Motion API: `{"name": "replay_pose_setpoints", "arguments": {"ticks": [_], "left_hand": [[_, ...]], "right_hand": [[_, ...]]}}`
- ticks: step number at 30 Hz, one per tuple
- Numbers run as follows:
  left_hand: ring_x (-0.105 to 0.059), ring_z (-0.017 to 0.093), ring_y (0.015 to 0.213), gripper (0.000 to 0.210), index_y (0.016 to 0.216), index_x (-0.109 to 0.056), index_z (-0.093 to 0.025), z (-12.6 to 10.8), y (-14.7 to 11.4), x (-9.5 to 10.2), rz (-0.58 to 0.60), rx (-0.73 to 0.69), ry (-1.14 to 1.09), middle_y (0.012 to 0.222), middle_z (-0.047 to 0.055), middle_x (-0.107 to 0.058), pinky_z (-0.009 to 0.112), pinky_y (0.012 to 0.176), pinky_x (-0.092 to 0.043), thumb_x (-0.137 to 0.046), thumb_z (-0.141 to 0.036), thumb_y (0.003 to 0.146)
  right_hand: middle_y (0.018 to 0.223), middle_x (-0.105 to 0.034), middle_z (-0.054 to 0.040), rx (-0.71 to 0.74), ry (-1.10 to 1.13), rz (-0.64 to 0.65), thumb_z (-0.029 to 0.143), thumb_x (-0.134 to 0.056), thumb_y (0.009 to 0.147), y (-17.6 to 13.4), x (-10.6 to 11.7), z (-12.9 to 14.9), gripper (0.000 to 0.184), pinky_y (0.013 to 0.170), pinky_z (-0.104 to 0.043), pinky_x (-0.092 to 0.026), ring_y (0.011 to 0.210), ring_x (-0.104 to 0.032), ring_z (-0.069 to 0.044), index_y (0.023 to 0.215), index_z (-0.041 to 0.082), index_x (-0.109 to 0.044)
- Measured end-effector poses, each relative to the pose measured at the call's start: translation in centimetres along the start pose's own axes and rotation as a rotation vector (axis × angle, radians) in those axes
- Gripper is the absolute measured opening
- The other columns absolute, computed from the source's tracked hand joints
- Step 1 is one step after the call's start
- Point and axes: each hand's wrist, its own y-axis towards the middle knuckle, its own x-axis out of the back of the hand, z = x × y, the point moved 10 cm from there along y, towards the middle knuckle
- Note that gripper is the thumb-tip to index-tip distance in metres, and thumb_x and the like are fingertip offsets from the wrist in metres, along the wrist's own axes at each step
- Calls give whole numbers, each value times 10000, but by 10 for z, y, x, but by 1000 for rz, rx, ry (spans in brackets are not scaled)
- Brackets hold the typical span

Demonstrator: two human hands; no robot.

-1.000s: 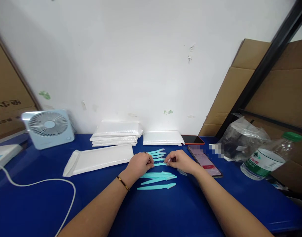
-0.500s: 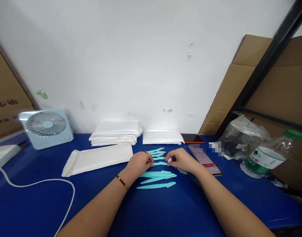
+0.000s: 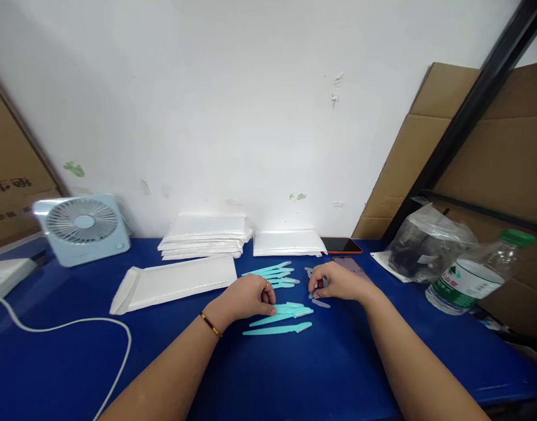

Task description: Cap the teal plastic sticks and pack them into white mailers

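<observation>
Turquoise eyebrow razors lie on the blue table in two groups, several in a far row (image 3: 272,272) and some in a nearer cluster (image 3: 281,321). Over the left part of the nearer cluster is my left hand (image 3: 251,298), thumb and fingers apart, thumb touching a razor handle. To the right, my right hand (image 3: 334,279) is pinched low over small translucent blade caps, its fingertips on one of them. One loose blade cap (image 3: 322,303) lies just below the fingers, and others show partly behind them.
White padded envelopes (image 3: 202,234) are stacked by the wall, with another envelope (image 3: 176,283) in front and more (image 3: 290,242) on the right. A phone (image 3: 350,266) lies behind my right hand. A fan (image 3: 84,228), cable, bottle (image 3: 470,280) and plastic bag (image 3: 426,245) stand around.
My left hand has let go of a razor in the far row and moved down to the nearer cluster, its fingers parting. My right hand has shifted right, to the caps.
</observation>
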Motion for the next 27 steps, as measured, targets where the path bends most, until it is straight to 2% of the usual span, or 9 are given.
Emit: {"name": "replay_pose_setpoints", "arguments": {"ticks": [3, 7, 11, 14, 17, 22, 27], "left_hand": [[-545, 102, 590, 185, 749, -665, -210, 0, 1, -3, 6, 18, 19, 688, -17, -645, 184, 490, -341, -582, -368, 702], [-552, 109, 604, 171, 735, -658, -211, 1, 3, 3, -49, 38, 89, 689, -13, -652, 191, 505, -350, -541, -335, 723], [-564, 127, 662, 171, 741, -647, -211, 6, 4, 14, -154, 55, 193, 731, -2, -657, 205, 544, -362, -505, -307, 748], [-566, 140, 708, 175, 765, -647, -220, 7, 5, 17, -197, 43, 225, 785, 2, -655, 214, 557, -364, -531, -348, 738], [-564, 142, 700, 169, 746, -647, -231, 6, 6, 14, -186, 32, 229, 766, -6, -651, 214, 537, -354, -563, -374, 715], [-550, 132, 632, 183, 700, -641, -213, 5, 7, 10, -174, 24, 278, 691, 7, -647, 217, 544, -344, -486, -284, 765], [-556, 129, 628, 187, 696, -630, -214, 6, 7, 11, -172, 15, 249, 693, 2, -649, 210, 531, -347, -477, -288, 775]], "right_hand": [[758, -686, -23, -14, 24, -10, 284, -611, 701, 3, -4, 2, 165, 578, -230, -423, 647, -598, -148, 803, 200, -708], [814, -695, -34, -8, 48, -23, 289, -560, 747, 5, -5, 5, 194, 613, -239, -435, 699, -611, -159, 830, 196, -709], [838, -690, -43, -45, -11, -118, 288, -601, 709, 4, 6, -1, 177, 631, -243, -437, 732, -609, -169, 819, 192, -701], [807, -690, -30, -32, -35, -118, 266, -605, 695, 5, 5, -1, 146, 631, -236, -433, 723, -613, -162, 782, 196, -699], [763, -688, -22, -42, -38, -108, 225, -589, 688, 5, 4, -2, 128, 608, -229, -427, 696, -615, -157, 754, 191, -693], [730, -685, -19, -95, -74, -114, 197, -577, 665, 4, 4, -7, 129, 545, -224, -403, 620, -595, -148, 736, 183, -684], [768, -684, -27, -37, -62, -114, 174, -534, 694, 4, 5, 3, 152, 600, -228, -416, 690, -603, -159, 735, 174, -680]]}}
